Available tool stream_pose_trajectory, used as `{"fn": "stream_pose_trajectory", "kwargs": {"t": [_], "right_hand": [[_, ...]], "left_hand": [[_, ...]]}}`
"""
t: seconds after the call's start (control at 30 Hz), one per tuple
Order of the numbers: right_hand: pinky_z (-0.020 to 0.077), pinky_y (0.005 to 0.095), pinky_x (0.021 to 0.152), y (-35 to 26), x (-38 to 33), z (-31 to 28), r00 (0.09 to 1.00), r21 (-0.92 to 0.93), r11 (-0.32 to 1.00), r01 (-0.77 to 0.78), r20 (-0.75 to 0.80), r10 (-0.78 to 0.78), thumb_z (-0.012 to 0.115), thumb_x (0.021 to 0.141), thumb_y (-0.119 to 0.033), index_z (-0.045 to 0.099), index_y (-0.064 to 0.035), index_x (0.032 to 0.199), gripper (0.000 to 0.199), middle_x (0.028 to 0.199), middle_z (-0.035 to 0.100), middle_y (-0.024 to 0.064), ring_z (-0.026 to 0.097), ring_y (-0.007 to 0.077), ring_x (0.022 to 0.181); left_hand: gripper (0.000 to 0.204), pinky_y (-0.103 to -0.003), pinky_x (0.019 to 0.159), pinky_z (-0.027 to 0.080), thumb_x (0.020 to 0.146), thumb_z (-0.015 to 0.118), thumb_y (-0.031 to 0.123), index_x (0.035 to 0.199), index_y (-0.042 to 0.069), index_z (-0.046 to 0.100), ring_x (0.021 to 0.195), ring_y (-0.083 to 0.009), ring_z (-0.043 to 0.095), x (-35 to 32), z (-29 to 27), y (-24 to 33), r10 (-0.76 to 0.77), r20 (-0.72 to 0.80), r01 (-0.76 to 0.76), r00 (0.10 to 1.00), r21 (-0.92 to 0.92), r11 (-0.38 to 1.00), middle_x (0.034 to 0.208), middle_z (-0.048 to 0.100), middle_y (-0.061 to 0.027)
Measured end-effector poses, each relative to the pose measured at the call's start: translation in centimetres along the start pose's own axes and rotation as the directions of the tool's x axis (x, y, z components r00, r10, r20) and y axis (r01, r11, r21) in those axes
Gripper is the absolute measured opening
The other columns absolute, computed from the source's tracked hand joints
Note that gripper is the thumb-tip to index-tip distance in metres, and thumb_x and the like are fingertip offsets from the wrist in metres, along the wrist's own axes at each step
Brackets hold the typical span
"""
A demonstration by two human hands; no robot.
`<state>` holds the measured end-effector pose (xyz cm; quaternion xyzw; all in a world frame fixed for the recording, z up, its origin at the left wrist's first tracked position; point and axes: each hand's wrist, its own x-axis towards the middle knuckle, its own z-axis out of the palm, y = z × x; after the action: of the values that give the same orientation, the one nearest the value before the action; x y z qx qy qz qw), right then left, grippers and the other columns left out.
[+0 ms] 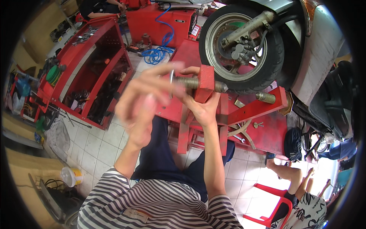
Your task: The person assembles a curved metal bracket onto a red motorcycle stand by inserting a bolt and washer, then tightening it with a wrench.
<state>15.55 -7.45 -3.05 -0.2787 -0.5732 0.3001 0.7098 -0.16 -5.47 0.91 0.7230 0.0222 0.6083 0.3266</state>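
Note:
My right hand (205,110) is closed around a red steel upright (206,82) of a frame beside the motorcycle wheel. A thick threaded bolt (187,82) passes through the upright, its pointed end facing the wheel. On the bolt's left end is a thin round metal disc (172,84). My left hand (146,97), smeared by motion, is beside this disc with thumb and fingers apart. Whether its fingertips touch the disc cannot be told. A second threaded bolt (265,97) sticks out of the red arm (257,108) to the right. The motorcycle wheel (242,49) stands just beyond.
To the left stands a red tool cart (95,82) with tools on it. A red box-shaped machine (154,28) and a coiled blue hose (156,55) lie beyond. A wrench (239,138) rests on the red platform (267,131). Another person (305,208) sits on a red chair (272,219) at right.

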Motion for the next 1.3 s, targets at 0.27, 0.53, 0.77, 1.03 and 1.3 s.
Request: {"fn": "stream_pose_trajectory", "kwargs": {"t": [0.27,0.53,0.77,1.03,1.3], "right_hand": [[0.0430,0.0236,0.068,-0.3,0.4,0.2,0.999,-0.012,1.000,0.007,-0.032,-0.007,0.072,0.073,0.005,0.062,0.0021,0.110,0.039,0.094,0.062,0.0009,0.050,0.0056,0.074],[0.0522,0.0298,0.083,0.4,0.1,-0.4,1.000,-0.027,1.000,-0.002,0.020,0.002,0.071,0.075,0.007,0.061,-0.0002,0.114,0.042,0.107,0.066,0.0059,0.064,0.0126,0.095],[0.0511,0.0273,0.079,0.1,0.2,-0.3,0.999,-0.044,0.998,-0.041,-0.009,0.041,0.070,0.076,0.006,0.061,0.0001,0.116,0.042,0.106,0.065,0.0050,0.062,0.0096,0.092],[0.0502,0.0271,0.079,0.8,0.2,-0.2,1.000,0.087,0.996,-0.010,-0.005,0.010,0.071,0.077,0.005,0.060,-0.0008,0.115,0.040,0.104,0.065,0.0038,0.061,0.0086,0.092],[0.0473,0.0258,0.077,0.4,0.4,-0.2,0.999,0.017,1.000,-0.026,-0.034,0.027,0.070,0.075,0.006,0.061,-0.0003,0.112,0.039,0.099,0.064,0.0025,0.058,0.0075,0.087]], "left_hand": [[0.027,-0.036,0.101,0.044,0.096,0.055,0.009,0.119,-0.003,0.057,0.111,-0.0249,0.061,0.0,1.8,0.4,-0.299,-0.146,0.312,0.943,0.072,0.947,0.120,0.060,-0.0152],[0.021,-0.039,0.097,0.046,0.096,0.049,0.006,0.110,-0.005,0.060,0.106,-0.0253,0.062,0.7,1.6,0.3,-0.332,-0.200,0.367,0.922,0.173,0.914,0.108,0.065,-0.0172],[0.023,-0.037,0.100,0.043,0.097,0.049,0.010,0.115,-0.002,0.058,0.117,-0.0236,0.056,-0.2,0.0,0.3,0.009,-0.073,-0.001,0.997,0.105,0.995,0.115,0.061,-0.0167],[0.027,-0.040,0.101,0.043,0.098,0.053,0.012,0.120,-0.003,0.053,0.110,-0.0266,0.060,0.0,0.8,0.1,-0.003,-0.093,0.003,0.996,0.003,1.000,0.121,0.060,-0.0185],[0.026,-0.038,0.102,0.041,0.099,0.049,0.015,0.114,-0.003,0.059,0.118,-0.0241,0.055,-0.2,1.9,-0.1,-0.179,-0.146,0.194,0.973,0.097,0.976,0.116,0.060,-0.0153]]}}
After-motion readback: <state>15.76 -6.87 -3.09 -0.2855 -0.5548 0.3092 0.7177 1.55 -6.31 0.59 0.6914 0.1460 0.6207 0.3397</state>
